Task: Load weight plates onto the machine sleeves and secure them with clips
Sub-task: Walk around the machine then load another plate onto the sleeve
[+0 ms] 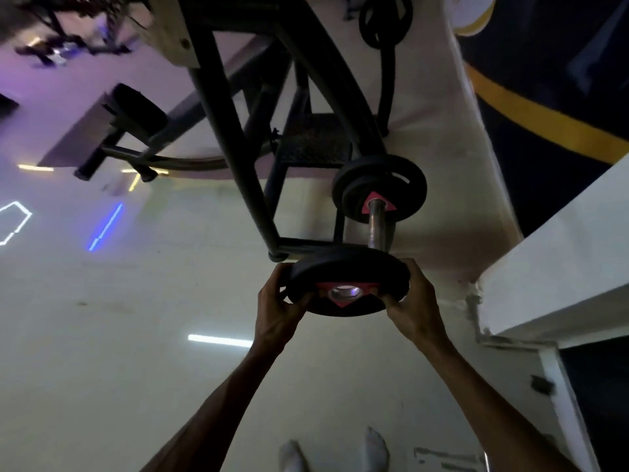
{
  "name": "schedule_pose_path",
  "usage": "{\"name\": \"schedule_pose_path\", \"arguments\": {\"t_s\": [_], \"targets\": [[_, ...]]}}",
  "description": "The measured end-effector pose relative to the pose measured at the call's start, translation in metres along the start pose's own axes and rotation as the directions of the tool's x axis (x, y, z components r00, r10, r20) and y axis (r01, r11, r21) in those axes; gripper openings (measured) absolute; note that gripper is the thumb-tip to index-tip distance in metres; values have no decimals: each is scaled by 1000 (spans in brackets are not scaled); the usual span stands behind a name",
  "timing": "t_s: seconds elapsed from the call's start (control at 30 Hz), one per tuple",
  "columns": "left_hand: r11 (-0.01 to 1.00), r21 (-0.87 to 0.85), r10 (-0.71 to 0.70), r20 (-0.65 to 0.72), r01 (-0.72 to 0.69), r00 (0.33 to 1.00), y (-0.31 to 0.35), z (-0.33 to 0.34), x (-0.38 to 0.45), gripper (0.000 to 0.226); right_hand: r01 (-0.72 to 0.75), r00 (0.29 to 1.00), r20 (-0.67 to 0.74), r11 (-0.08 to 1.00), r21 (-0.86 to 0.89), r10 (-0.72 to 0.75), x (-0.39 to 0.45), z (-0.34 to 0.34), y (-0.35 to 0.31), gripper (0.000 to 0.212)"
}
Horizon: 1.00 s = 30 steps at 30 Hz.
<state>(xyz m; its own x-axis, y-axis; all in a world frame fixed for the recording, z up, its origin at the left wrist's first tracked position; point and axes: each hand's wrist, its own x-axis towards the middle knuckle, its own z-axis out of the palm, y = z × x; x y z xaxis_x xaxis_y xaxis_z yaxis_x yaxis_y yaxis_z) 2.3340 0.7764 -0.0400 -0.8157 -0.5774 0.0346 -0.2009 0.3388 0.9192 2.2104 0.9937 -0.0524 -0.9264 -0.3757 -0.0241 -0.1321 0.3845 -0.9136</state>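
At the machine's lower end, head view: dim gym floor (102, 335), pale and glossy, with light strips reflected in it.
Held plate: black weight plate (347, 284) with a red triangular hub, tilted nearly flat to the camera, its centre hole showing metal.
Left hand: left hand (277, 311) grips the plate's left rim, fingers curled round the edge.
Right hand: right hand (417, 301) grips the right rim, thumb on the near face.
Plate position: at the near tip of the steel sleeve (377, 226); whether the tip is inside the hole, cannot tell.
Loaded plates: two black plates (379, 189) sit far up the sleeve against the frame, the outer one with the same red hub.
Frame: dark tubular machine frame (238, 148) rises up and left.
Behind: spare plate (384, 22) hangs at the top; padded roller (139, 110) at left.
Bottom edge: two white-socked feet (335, 451).
Right side: white ledge (561, 267).
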Motion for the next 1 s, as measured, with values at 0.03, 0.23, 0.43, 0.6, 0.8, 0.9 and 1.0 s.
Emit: {"name": "schedule_pose_path", "arguments": {"t_s": [0.03,0.23,0.43,0.6,0.8,0.9,1.0], "targets": [[1000,-14,23,-19,-23,1000,9,-16,-2,47,27,1000,-9,1000,9,-27,-4,4,-17,65],[984,-96,143,-95,-152,985,54,-105,-16,45,198,978,-66,980,-2,-198,-21,31,-106,82],[952,-103,270,-151,-287,951,82,-231,-44,50,358,928,-145,929,94,-343,-82,81,-227,71],[913,-100,375,-176,-396,910,96,-317,-66,57,511,856,-163,849,132,-490,-126,117,-297,66],[871,-93,449,-245,-482,859,106,-395,-67,59,621,773,-215,781,66,-597,-144,157,-366,63],[849,-83,485,-266,-521,833,114,-428,-59,58,637,767,-197,760,127,-610,-141,176,-394,62],[857,-90,463,-299,-508,834,123,-454,-44,57,664,746,-200,732,152,-635,-126,192,-419,64]]}}
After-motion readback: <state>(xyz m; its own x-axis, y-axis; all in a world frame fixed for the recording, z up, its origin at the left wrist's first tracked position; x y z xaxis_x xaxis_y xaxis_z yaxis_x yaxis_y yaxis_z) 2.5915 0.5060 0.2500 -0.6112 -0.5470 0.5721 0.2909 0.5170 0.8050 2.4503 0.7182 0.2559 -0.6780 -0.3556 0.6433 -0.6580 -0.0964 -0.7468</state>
